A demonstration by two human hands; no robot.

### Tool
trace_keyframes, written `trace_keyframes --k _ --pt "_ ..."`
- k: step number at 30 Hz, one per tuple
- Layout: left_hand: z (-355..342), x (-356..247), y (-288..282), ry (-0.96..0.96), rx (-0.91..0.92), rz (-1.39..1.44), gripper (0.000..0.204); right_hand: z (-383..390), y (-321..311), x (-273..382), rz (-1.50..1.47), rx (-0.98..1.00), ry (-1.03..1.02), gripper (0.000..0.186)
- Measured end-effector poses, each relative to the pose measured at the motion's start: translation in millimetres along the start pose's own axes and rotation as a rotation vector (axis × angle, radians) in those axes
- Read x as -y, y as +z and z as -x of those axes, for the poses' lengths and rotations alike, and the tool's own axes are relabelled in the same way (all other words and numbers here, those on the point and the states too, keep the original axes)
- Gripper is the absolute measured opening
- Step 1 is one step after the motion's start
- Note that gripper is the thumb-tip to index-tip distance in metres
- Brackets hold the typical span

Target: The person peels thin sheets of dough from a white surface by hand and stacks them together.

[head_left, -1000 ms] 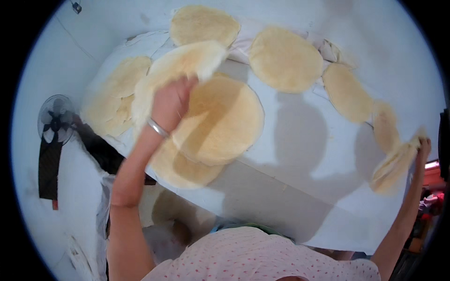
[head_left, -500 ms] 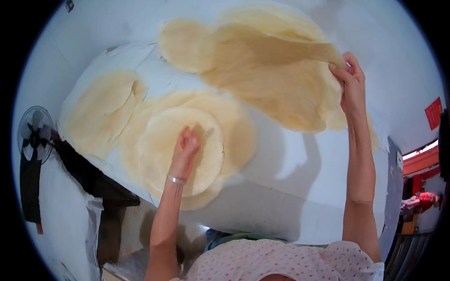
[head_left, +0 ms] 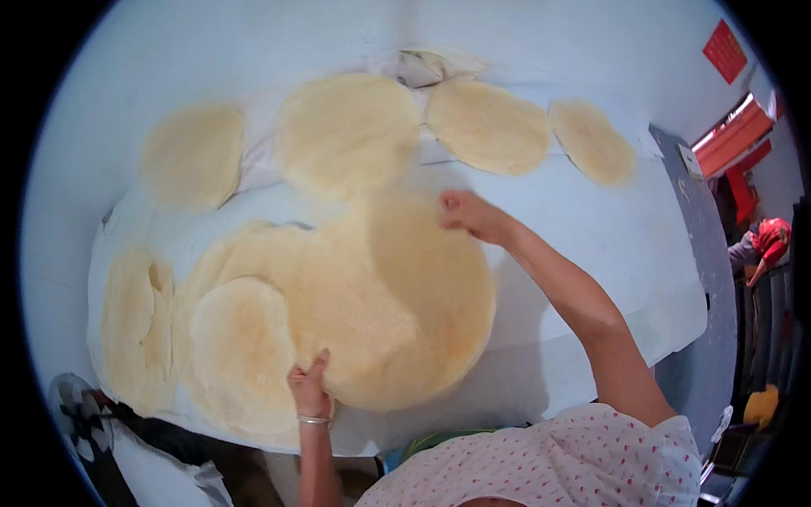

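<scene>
A large, thin pale-yellow flatbread [head_left: 397, 313] spans the middle of the white-covered table, slightly blurred. My left hand [head_left: 309, 378], wearing a silver bangle, grips its near-left edge between thumb and fingers. My right hand [head_left: 465, 215] pinches it near the upper edge, fingers curled and smeared. Beside my left hand lies a smaller round [head_left: 236, 329] on overlapping sheets, partly hidden by the large one. Folded, torn rounds [head_left: 127, 329] lie at the left. Along the back are separate rounds [head_left: 190, 156], [head_left: 346, 127], [head_left: 488, 127], [head_left: 590, 139].
The white table covering [head_left: 591, 237] meets a pale back wall [head_left: 549, 34] with a red paper sign [head_left: 722, 51]. A fan [head_left: 76, 406] stands at lower left beside a white-covered surface [head_left: 160, 469]. A person in red [head_left: 764, 241] bends at the far right.
My right hand, earlier lifting a flatbread at the right, has moved inward and down with it onto the middle. My left hand has dropped nearer me and closed on its edge.
</scene>
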State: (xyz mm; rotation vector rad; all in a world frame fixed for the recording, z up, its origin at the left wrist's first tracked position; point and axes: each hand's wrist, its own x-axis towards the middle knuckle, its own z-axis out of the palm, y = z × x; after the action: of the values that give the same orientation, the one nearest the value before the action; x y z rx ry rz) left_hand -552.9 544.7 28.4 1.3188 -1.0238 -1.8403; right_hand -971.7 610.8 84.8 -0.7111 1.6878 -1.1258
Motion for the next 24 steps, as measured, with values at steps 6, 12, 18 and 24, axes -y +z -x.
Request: trace_keyframes --k 6,12,18,24 --pt "14 53 19 0.238 -0.042 -0.334 0.046 -50 -180 -168 0.32 -0.841 0.061 0.02" --pt "30 44 45 0.3 -0.113 -0.51 0.057 -45 -358 -225 -0.752 -1.522 -0.102 0.025" --pt "28 47 39 0.191 -0.148 -0.426 0.055 -42 -405 -207 -1.429 -1.283 -0.286 0.018" --pt "18 46 29 0.029 -0.193 -0.292 0.043 -55 -445 -203 -1.298 -1.438 -0.262 0.03"
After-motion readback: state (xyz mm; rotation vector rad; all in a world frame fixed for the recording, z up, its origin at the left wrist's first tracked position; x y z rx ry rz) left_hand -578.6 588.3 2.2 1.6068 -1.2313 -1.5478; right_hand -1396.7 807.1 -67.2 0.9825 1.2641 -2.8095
